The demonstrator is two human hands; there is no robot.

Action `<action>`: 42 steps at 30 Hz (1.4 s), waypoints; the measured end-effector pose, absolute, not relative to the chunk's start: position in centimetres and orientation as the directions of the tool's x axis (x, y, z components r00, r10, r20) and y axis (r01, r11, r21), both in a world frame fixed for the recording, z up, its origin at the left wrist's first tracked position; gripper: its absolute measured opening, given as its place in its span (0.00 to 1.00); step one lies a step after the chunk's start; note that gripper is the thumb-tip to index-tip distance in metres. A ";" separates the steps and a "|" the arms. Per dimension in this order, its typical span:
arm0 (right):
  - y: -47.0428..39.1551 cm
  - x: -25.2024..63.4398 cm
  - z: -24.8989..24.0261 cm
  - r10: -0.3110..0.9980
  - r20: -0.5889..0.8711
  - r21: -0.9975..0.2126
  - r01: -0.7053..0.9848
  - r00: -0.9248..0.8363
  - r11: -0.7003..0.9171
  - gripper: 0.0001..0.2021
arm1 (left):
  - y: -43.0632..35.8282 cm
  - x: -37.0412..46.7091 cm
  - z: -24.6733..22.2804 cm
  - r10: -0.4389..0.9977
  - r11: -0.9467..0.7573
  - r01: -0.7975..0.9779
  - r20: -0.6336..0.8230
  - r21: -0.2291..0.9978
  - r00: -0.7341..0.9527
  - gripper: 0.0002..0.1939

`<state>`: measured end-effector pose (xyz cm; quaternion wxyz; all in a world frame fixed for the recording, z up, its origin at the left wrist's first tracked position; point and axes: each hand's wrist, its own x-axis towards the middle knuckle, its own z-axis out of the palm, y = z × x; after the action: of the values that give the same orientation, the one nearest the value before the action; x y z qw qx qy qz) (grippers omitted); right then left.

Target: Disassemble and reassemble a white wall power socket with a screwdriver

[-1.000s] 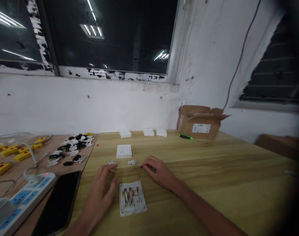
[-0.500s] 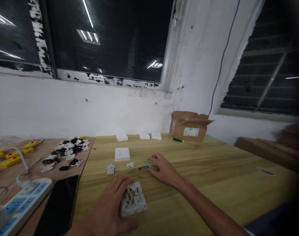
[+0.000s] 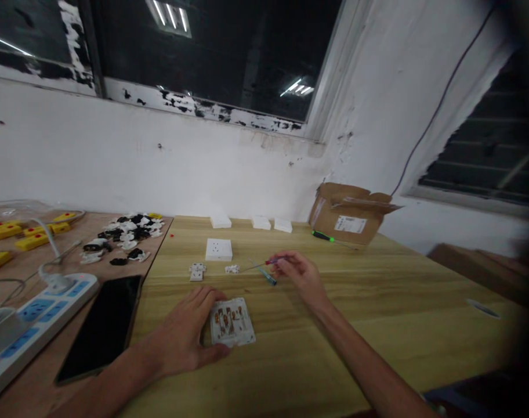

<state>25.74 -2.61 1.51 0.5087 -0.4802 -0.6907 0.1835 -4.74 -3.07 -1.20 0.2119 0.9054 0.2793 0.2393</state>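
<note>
In the head view my left hand [image 3: 188,328] wraps around the left side of an opened white wall socket [image 3: 233,325], lying on the table with its brass contacts facing up. Its fingers are at the upper left edge and the thumb is along the near edge. My right hand [image 3: 300,277] pinches a thin screwdriver [image 3: 275,260] with a reddish-purple handle, its shaft pointing left towards a small white insert [image 3: 232,269]. Below that hand lies a second screwdriver with a teal handle [image 3: 268,277]. A white socket insert piece [image 3: 197,271] sits further left.
A white socket [image 3: 218,249] and several white plates [image 3: 261,223] stand farther back. A cardboard box [image 3: 349,216] and a green-black screwdriver [image 3: 322,235] are at back right. At left are a phone [image 3: 101,328], a power strip [image 3: 42,310] and a pile of black and white parts [image 3: 131,227].
My right hand has lifted the reddish-purple screwdriver from the table, leaving the teal one lying there. My left hand has closed in on the opened socket. The camera view has tilted down.
</note>
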 end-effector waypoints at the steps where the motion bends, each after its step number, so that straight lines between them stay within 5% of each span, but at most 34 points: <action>1: -3.3 25.3 1.9 0.847 0.531 -0.768 0.429 0.010 0.476 0.12 | -3.1 -4.7 -1.1 0.607 -0.754 0.405 0.313 0.517 0.730 0.33; 6: -6.6 21.2 3.7 0.873 0.486 -0.858 0.204 0.031 0.471 0.09 | -3.0 -4.4 -0.9 0.610 -0.749 0.413 0.296 0.517 0.735 0.29; 26: -6.3 18.8 4.9 0.868 0.392 -0.719 0.488 -0.303 0.495 0.05 | -2.9 -4.5 -0.8 0.593 -0.766 0.400 0.313 0.502 0.742 0.27; 29: -5.4 18.4 7.7 0.825 0.300 -0.593 0.583 -0.480 0.555 0.06 | -2.9 -4.5 -0.9 0.595 -0.768 0.402 0.322 0.499 0.736 0.29; 35: -3.5 16.4 12.8 0.607 0.056 -0.158 0.593 -0.793 0.789 0.06 | -2.8 -4.4 -0.9 0.598 -0.768 0.403 0.331 0.498 0.730 0.34; 38: -3.0 15.2 13.5 0.594 0.005 0.041 0.594 -0.804 0.803 0.06 | -2.7 -4.4 -1.2 0.601 -0.769 0.415 0.328 0.486 0.729 0.34; 42: -2.5 14.4 12.8 0.679 0.061 0.154 0.679 -0.731 0.717 0.14 | -2.6 -4.6 -1.7 0.585 -0.782 0.402 0.338 0.476 0.737 0.37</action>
<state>14.41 -2.52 12.83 0.0003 -0.3666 -0.9267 -0.0830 -4.64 -2.64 -1.65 0.1893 0.9126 0.2703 0.2414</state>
